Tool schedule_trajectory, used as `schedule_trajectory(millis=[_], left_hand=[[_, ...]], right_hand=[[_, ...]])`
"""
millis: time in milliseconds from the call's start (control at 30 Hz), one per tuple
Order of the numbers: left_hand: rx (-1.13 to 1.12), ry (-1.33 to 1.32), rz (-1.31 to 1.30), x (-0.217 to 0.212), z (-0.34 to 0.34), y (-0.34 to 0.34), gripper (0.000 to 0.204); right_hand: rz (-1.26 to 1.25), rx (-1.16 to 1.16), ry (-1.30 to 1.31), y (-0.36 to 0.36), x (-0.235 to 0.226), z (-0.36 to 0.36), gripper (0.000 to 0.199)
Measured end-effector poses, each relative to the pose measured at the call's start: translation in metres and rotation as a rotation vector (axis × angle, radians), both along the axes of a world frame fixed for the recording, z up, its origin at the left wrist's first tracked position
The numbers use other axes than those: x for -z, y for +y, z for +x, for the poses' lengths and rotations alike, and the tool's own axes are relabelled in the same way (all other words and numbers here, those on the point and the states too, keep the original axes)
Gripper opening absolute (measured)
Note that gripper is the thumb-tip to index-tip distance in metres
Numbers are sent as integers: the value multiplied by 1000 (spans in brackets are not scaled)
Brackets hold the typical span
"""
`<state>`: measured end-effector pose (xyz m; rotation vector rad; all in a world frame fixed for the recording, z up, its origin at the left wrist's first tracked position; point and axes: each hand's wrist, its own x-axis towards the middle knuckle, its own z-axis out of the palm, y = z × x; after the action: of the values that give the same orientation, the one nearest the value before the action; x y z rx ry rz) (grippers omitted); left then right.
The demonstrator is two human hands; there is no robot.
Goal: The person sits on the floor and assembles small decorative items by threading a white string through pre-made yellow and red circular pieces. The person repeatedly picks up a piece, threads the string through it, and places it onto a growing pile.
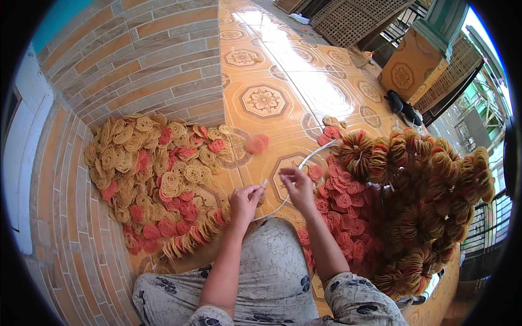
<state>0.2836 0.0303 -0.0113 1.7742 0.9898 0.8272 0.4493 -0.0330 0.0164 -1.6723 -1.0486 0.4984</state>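
Note:
My left hand (244, 202) is closed in a pinch on the tip of a thin white strip (265, 183), over my lap. My right hand (298, 189) is just to the right of that tip, slightly blurred, fingers apart and seemingly holding nothing. A white strip (304, 161) arcs behind my right hand toward the strung bunches. Round, lacy discs of coiled strands, like crackers, lie around me. A row of them (190, 239), tan with some red, stands on edge, running from the left floor to my left wrist. One pinkish disc (258, 144) lies apart, blurred.
A heap of tan and red discs (157, 168) leans against the brick-patterned wall (163, 60). Red discs (340, 201) cover the floor by my right arm. Thick strung bunches (429, 201) stand farther right. Dark shoes (402, 108) sit by a tiled pillar (410, 65); woven panels (350, 22) stand behind.

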Motion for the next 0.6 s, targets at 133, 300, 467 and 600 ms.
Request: schedule_trajectory(millis=[133, 300, 467, 600], left_hand=[[-26, -191, -164, 3, -6, -1, 13], [-31, -72, -132, -8, -9, -14, 13], [-48, -7, -110, -15, -9, -23, 14], [-61, -79, -107, -6, -11, -22, 13]], right_hand=[[-248, 167, 29, -46, -12, 57, 16], [-501, 82, -250, -107, -6, 60, 15], [-515, -157, -446, -139, 0, 30, 17], [-500, -222, -595, -154, 0, 11, 20]])
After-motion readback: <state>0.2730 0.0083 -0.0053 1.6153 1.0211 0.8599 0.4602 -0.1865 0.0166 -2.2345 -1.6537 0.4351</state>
